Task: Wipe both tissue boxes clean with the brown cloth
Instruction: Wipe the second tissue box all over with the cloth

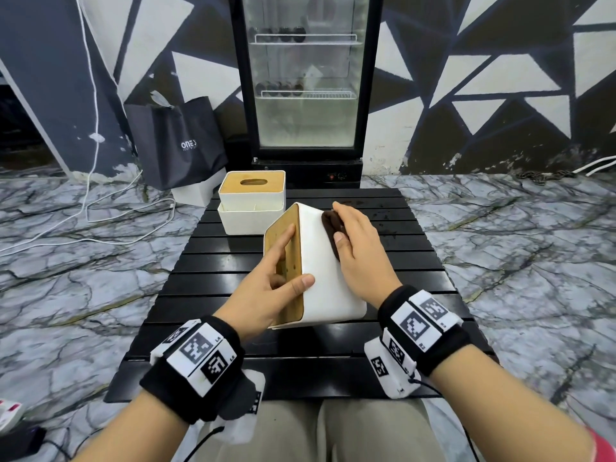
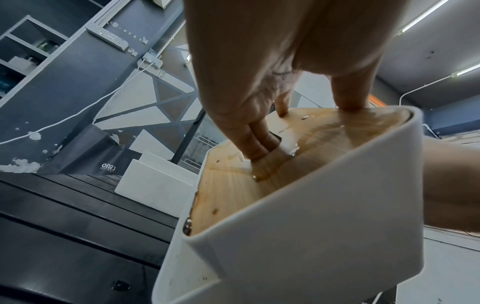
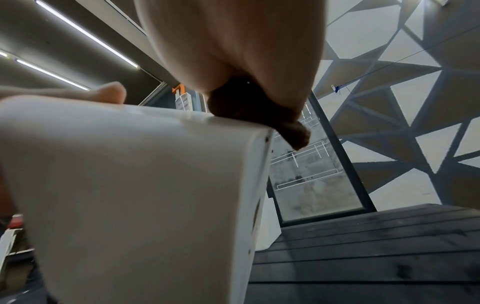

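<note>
The left hand (image 1: 266, 288) grips the tipped box (image 1: 328, 278) by its wooden lid, fingers in the slot, steadying it so the right hand (image 1: 358, 241) can press the cloth (image 1: 331, 228) under its palm against the upturned side.

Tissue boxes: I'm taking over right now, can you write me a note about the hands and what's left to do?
Left hand grips the near tissue box, tilted on the black table, fingers in its wooden lid's slot.
Right hand presses the brown cloth on the box's white side.
Far tissue box stands upright behind.
Done: unclear which faces.
Left: finish this box; far box not in hand yet.
</note>
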`<state>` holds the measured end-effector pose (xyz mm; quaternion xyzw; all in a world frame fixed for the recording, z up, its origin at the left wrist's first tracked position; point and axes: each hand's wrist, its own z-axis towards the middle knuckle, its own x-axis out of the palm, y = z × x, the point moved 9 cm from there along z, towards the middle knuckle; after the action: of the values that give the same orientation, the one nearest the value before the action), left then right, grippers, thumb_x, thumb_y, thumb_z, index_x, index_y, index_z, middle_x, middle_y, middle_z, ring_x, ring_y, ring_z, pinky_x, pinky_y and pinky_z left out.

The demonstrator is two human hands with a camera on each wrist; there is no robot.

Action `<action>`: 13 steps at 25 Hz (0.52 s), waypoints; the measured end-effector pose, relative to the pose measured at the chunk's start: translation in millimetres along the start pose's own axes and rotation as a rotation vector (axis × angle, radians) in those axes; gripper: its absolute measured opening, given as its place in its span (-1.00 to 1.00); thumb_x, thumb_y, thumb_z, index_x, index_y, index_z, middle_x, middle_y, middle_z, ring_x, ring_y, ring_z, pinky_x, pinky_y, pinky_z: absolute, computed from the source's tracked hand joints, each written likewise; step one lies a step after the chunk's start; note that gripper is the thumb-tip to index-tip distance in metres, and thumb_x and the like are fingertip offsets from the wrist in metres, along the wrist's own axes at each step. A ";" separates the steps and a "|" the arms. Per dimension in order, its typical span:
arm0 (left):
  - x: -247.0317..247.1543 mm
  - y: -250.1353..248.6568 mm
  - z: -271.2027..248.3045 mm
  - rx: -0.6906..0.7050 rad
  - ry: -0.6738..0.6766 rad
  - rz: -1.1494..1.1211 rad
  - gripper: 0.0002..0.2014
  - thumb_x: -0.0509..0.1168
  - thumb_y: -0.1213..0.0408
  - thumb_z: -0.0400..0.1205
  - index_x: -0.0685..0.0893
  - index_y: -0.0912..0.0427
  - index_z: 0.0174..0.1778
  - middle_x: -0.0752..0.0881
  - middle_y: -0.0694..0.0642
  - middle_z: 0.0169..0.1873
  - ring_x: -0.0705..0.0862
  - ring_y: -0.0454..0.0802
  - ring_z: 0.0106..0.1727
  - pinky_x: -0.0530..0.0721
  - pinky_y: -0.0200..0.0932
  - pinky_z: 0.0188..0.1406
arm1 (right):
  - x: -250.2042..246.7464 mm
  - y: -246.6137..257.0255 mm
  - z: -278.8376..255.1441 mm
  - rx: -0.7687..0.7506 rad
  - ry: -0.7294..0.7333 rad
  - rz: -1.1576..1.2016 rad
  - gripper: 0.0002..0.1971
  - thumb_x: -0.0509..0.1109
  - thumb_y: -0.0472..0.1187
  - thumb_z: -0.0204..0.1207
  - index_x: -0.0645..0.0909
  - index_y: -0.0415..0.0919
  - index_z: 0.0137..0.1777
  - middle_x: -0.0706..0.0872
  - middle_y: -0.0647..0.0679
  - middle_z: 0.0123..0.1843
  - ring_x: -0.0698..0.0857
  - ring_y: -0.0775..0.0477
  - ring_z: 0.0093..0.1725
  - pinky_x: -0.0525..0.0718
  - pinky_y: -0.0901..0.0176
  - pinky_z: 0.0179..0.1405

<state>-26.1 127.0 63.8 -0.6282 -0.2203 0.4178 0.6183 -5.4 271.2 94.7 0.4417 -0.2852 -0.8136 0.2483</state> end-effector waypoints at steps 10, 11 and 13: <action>-0.7 -2.6 -1.7 0.006 -0.030 -0.035 -0.31 0.29 0.34 0.61 0.10 -0.26 0.53 0.52 -0.28 0.19 0.73 -0.39 -0.18 0.53 -0.61 -0.20 | 14.6 9.1 -64.9 -0.019 0.004 -0.035 -0.50 -0.06 -0.06 0.59 0.18 -0.05 0.55 0.26 0.01 0.56 0.14 0.06 0.54 0.05 0.24 0.54; 1.0 -2.4 -2.0 0.004 -0.022 -0.024 -0.31 0.28 0.34 0.62 0.10 -0.26 0.53 0.52 -0.30 0.18 0.72 -0.40 -0.18 0.53 -0.62 -0.20 | 17.7 14.4 -69.5 -0.041 -0.002 -0.033 -0.48 -0.09 -0.02 0.59 0.18 -0.03 0.55 0.26 0.02 0.56 0.14 0.06 0.55 0.06 0.20 0.56; 4.4 -4.3 -2.0 0.006 0.002 -0.012 -0.29 0.28 0.34 0.62 0.09 -0.23 0.58 0.52 -0.28 0.20 0.72 -0.40 -0.18 0.53 -0.61 -0.17 | 22.2 21.4 -72.8 -0.068 0.000 -0.019 -0.46 -0.13 0.02 0.56 0.18 -0.01 0.55 0.27 0.04 0.55 0.13 0.09 0.55 0.05 0.22 0.56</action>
<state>-21.1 129.9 66.6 -0.6253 -0.2222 0.4143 0.6229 49.7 223.6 64.0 0.4355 -0.2532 -0.8252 0.2555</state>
